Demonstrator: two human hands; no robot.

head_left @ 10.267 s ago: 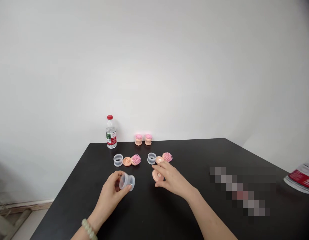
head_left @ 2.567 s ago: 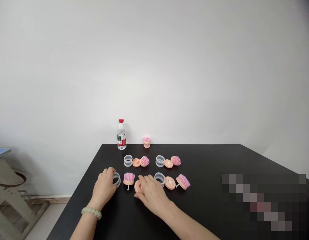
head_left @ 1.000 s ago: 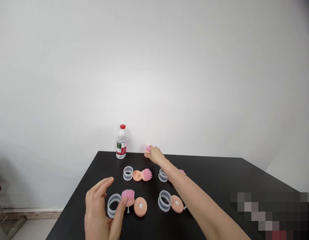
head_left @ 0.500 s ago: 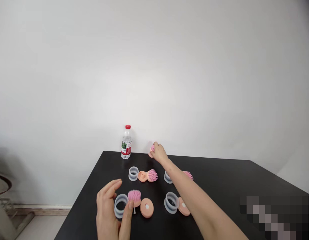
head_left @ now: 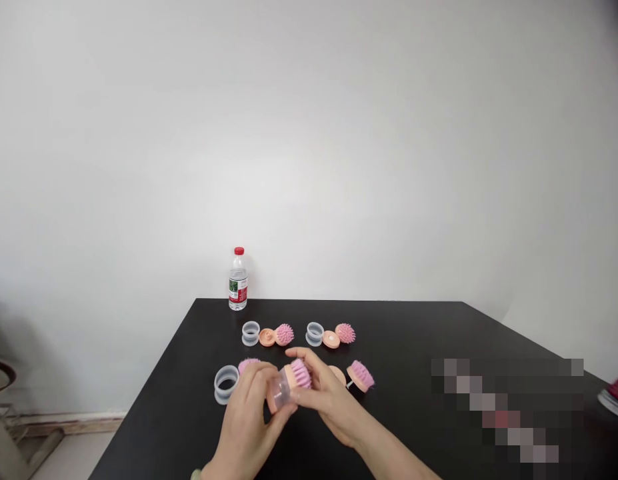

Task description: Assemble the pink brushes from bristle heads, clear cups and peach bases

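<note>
Close above the table, both hands hold a small round scrubbing brush [head_left: 282,389] with a peach cap, a clear middle and pink bristles. My left hand [head_left: 246,413] wraps around the cap and clear part. At the bristle end, the fingers and thumb of my right hand [head_left: 333,398] grip it. Left of my left hand stands a clear ring [head_left: 225,385], with a pink bristle head [head_left: 249,365] partly hidden behind the fingers. Beside my right hand lie a peach cap [head_left: 338,375], partly covered, and a tilted brush head [head_left: 361,375] with a white stem.
Farther back on the black table [head_left: 403,340] are two groups of parts: a clear ring [head_left: 251,333], peach cap [head_left: 267,337] and bristle head [head_left: 285,334], then another ring [head_left: 315,334], cap [head_left: 331,339] and head [head_left: 345,333]. A red-capped water bottle [head_left: 238,280] stands near the wall.
My right hand has come back from the table's far edge, where it held a pink and peach brush. Both hands have met around the brush, and my left hand has closed on it.
</note>
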